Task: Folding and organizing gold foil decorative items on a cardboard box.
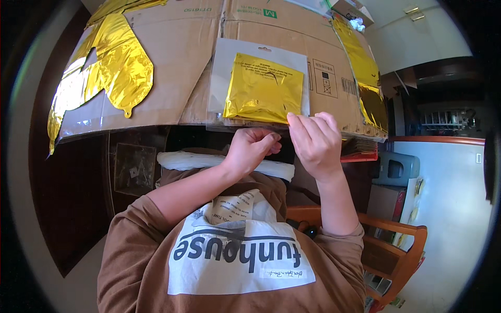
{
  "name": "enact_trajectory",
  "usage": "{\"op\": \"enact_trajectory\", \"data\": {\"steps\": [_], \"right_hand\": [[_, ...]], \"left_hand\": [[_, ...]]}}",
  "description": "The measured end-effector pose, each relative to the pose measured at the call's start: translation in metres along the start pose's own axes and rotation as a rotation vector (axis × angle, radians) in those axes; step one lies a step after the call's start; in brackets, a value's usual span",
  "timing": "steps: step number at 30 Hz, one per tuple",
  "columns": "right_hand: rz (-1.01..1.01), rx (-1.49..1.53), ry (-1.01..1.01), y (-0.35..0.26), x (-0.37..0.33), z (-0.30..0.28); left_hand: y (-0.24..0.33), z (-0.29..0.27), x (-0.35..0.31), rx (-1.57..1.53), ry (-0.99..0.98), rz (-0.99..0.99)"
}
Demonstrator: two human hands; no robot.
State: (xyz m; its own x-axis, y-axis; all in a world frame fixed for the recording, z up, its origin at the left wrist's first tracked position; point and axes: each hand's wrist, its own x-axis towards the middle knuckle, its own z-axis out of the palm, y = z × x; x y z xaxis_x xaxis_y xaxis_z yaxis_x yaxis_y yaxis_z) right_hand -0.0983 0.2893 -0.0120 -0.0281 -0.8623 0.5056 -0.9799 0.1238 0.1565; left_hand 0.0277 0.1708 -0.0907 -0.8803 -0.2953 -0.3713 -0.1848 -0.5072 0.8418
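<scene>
A folded gold foil balloon lies on a white backing card with a hanging hole, at the near edge of a cardboard surface. My right hand is closed at the balloon's lower right corner, with thumb and forefinger pinched there. Just below that edge, my left hand is curled, fingertips pressed together near the thumb. Whatever those fingers hold, if anything, cannot be made out. Clear plastic shows along the near edge, under the card.
A flat gold foil balloon with a small tab hangs partly over the left edge. More gold foil lies along the right side. A wooden chair and a grey-blue plastic stool stand at the right.
</scene>
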Motion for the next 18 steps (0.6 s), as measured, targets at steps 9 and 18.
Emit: {"op": "enact_trajectory", "data": {"steps": [9,18], "right_hand": [[-0.062,-0.029,-0.034,-0.004,-0.013,0.004],[0.018,-0.17,-0.103,-0.013,-0.008,0.018]], "left_hand": [[0.003,0.0,-0.003,-0.029,-0.01,-0.019],[0.001,-0.002,-0.002,-0.099,-0.12,-0.001]]}}
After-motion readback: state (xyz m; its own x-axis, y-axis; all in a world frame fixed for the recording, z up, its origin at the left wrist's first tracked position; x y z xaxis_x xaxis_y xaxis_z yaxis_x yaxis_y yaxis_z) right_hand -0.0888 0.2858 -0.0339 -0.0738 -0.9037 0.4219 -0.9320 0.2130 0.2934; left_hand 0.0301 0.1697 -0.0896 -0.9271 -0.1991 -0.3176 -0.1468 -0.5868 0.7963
